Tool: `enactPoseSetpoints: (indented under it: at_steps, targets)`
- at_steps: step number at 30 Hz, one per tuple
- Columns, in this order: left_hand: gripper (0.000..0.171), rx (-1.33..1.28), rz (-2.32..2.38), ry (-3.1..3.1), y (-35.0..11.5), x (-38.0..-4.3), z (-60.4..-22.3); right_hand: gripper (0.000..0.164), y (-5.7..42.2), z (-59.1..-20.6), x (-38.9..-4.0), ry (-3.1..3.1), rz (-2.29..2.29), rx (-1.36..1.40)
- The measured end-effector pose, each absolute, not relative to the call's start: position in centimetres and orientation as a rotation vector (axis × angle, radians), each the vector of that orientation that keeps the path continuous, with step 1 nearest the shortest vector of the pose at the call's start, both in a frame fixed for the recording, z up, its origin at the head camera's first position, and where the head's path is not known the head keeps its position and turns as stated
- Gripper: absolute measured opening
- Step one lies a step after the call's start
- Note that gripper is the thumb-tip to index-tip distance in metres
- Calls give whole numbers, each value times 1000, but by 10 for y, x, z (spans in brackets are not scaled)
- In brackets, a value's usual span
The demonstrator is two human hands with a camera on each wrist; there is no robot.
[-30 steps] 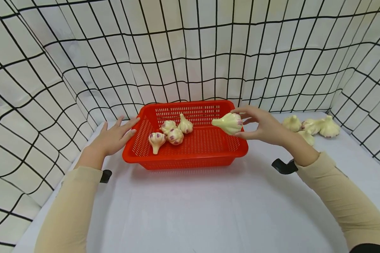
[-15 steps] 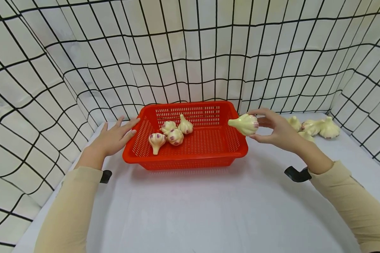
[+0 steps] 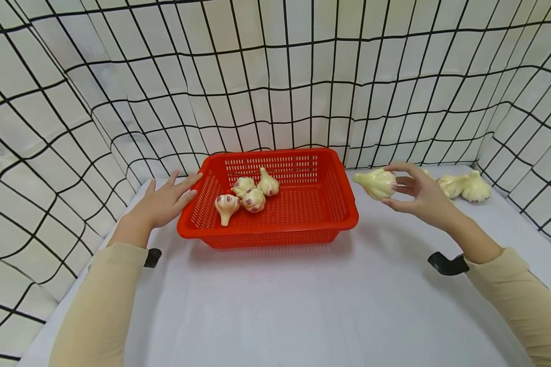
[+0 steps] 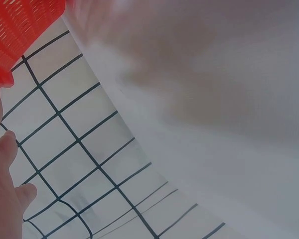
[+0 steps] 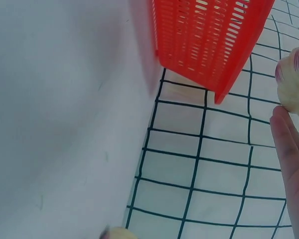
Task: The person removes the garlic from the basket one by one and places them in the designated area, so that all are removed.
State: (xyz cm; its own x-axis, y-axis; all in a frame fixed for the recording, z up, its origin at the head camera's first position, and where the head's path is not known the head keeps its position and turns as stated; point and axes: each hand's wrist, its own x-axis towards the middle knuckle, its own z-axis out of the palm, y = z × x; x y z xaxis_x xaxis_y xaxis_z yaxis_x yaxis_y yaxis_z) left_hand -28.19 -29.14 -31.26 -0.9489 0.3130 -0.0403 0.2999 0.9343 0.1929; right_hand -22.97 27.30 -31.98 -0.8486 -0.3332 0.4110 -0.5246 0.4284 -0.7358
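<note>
My right hand point(image 3: 420, 196) pinches a pale garlic bulb point(image 3: 376, 183) between thumb and fingers, to the right of the red basket point(image 3: 275, 229). The bulb's stem points left, and in the right wrist view the garlic bulb point(image 5: 295, 82) shows purple streaks by the fingertips. At the basket's left rim, my left hand point(image 3: 163, 201) rests with its fingers spread and fairly straight. In the left wrist view, that hand point(image 4: 5, 174) shows at the left edge, right under the basket's rim point(image 4: 2, 77). Inside the basket, several garlic bulbs point(image 3: 253, 200) lie toward the left side.
More garlic bulbs point(image 3: 476, 187) lie on the white tabletop point(image 3: 275, 311) at the back right, partly behind my right hand. Black wire mesh point(image 3: 294, 86) over white sheeting rises behind the basket and along both sides.
My right hand has carried the garlic bulb from above the basket's right side out to the right, past the rim. The left hand and the bulbs in the basket have stayed put.
</note>
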Motion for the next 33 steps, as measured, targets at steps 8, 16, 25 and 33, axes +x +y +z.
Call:
enactPoseSetpoints:
  at_steps: [8,16,25,33]
  targets:
    - [69,481,272,3022,-291,-282,-312,69,291,-325,-228,-2442,1397,724]
    - [69,477,287,3027,-292,-282,-313,81,308,-325,-226,-2495,1405,682]
    - [69,499,317,3033,-292,-281,-314,81,327,-325,-221,-2530,1380,578]
    - [67,500,305,3018,-291,-281,-313,76,348,-329,-218,-2515,1331,501]
